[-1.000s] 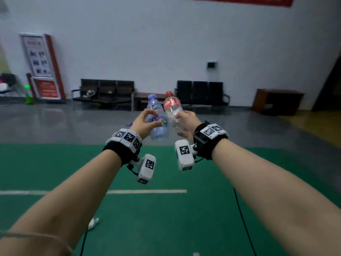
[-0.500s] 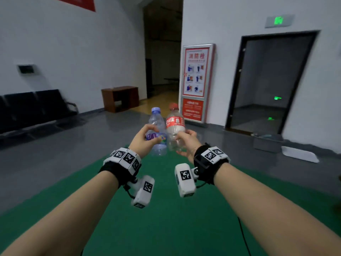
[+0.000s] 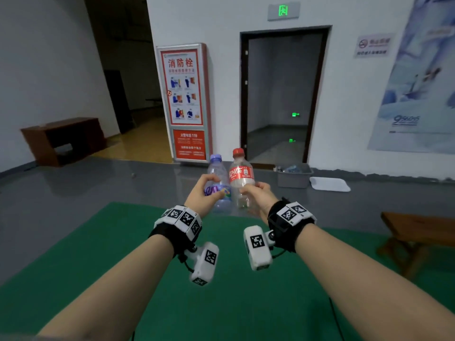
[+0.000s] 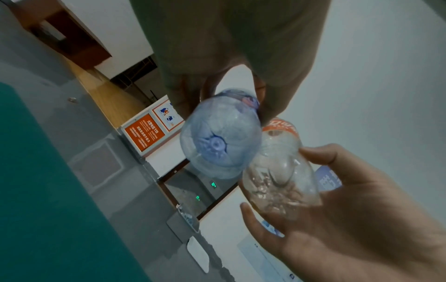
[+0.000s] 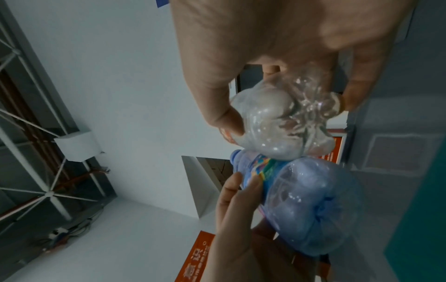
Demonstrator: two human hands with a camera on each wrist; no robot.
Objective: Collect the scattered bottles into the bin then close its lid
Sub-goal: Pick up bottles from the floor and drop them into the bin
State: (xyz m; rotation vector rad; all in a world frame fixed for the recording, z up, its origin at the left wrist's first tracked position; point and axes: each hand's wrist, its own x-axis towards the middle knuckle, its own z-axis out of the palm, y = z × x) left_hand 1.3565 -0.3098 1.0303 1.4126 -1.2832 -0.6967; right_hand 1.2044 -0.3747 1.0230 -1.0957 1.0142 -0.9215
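Observation:
My left hand (image 3: 205,193) grips an empty blue-tinted bottle (image 3: 219,183) with a purple label, held upright at chest height. My right hand (image 3: 258,195) grips a clear bottle with a red cap and red label (image 3: 241,178), upright and touching the blue one. The left wrist view shows the blue bottle (image 4: 220,141) from its base, with the clear bottle (image 4: 280,183) beside it. In the right wrist view the clear bottle (image 5: 284,122) sits above the blue bottle (image 5: 311,206). A grey bin (image 3: 294,179) with bottles inside stands on the floor ahead by the doorway, its white lid (image 3: 330,184) lying to its right.
A green mat (image 3: 221,291) covers the floor under my arms, with grey floor beyond. A wooden bench (image 3: 418,232) stands at the right. A red fire-hydrant cabinet (image 3: 187,102) and a dark doorway (image 3: 280,94) are at the far wall. A brown desk (image 3: 64,140) sits at left.
The view has swung right, bringing the doorway, bin and lid into sight ahead. Both hands keep the same grip on their bottles, held together.

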